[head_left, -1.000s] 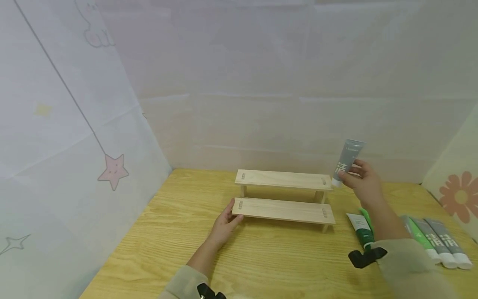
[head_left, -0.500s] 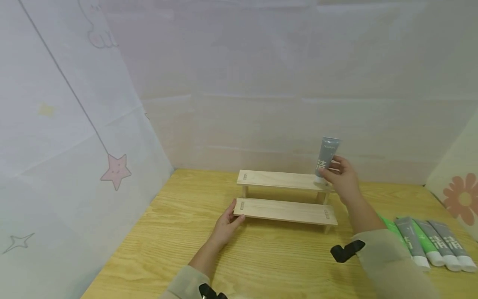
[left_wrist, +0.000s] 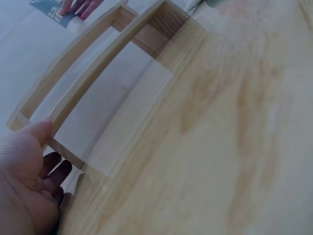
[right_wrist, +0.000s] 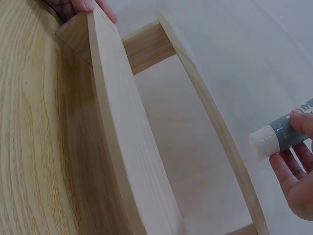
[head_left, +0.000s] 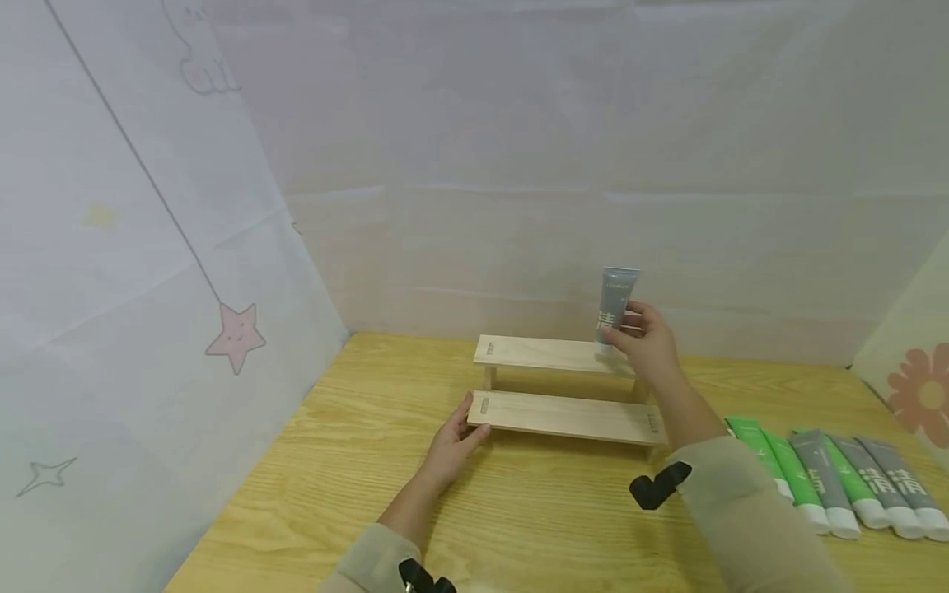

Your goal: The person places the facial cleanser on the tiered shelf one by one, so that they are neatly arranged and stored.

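A two-tier wooden display stand (head_left: 563,416) stands on the table. My left hand (head_left: 448,449) grips the left end of its lower board. In the left wrist view the thumb lies against that board's edge and the other fingers curl below it. My right hand (head_left: 652,346) pinches a grey squeeze tube (head_left: 618,290) between thumb and fingers, its white cap pointing down. The tube is over the right part of the upper board (head_left: 544,352). In the right wrist view the cap (right_wrist: 264,142) appears apart from that board.
Several squeeze tubes lie side by side on the table (head_left: 334,494) at the right, green ones (head_left: 793,473) and grey ones (head_left: 823,473), near my right sleeve. A pale cloth wall (head_left: 474,206) rises behind the stand, with another at the left.
My right hand has carried the grey tube leftward from beside the stand to over its upper board. My left hand keeps its grip on the lower board.
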{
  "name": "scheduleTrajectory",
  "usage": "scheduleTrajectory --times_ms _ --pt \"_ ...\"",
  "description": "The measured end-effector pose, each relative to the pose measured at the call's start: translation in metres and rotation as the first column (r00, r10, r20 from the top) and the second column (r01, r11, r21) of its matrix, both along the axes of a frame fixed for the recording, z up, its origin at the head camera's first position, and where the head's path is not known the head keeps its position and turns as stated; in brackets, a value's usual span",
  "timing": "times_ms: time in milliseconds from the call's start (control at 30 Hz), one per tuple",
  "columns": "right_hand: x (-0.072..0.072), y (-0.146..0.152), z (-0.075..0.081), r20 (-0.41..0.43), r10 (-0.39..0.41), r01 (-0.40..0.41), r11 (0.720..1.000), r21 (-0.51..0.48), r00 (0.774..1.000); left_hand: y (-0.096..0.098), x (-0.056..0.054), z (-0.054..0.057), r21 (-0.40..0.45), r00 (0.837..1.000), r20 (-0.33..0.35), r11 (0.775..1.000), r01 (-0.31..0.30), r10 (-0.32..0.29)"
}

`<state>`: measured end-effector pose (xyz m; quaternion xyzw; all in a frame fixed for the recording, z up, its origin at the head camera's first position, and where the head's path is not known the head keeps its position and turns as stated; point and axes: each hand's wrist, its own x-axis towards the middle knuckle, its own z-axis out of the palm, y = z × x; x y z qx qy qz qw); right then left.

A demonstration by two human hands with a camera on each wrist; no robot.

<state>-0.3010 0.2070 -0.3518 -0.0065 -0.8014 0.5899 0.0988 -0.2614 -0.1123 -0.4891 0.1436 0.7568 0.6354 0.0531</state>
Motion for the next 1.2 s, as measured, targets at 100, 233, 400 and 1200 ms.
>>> scheduleTrajectory --times_ms 100,233,400,1200 --pt "-0.004 -0.007 -0.001 0.0 0.022 -0.022 1.0 -0.006 1.0 0.0 0.0 0.0 0.003 1.0 0.001 1.0 0.002 -0.002" --pt "-0.009 -0.018 -0.003 0.001 0.039 -0.039 0.999 -0.026 0.999 0.0 -0.001 -0.001 0.005 1.0 -0.003 1.0 -0.003 0.003" --pt "-0.015 -0.031 -0.004 0.001 0.047 -0.047 0.998 -0.041 0.999 0.002 -0.002 -0.003 -0.007 1.0 0.0 1.0 -0.018 0.018" --pt "-0.03 -0.096 -0.006 0.017 0.086 -0.084 0.993 -0.085 0.996 0.002 0.0 -0.002 -0.061 0.999 0.009 0.997 -0.043 0.044"
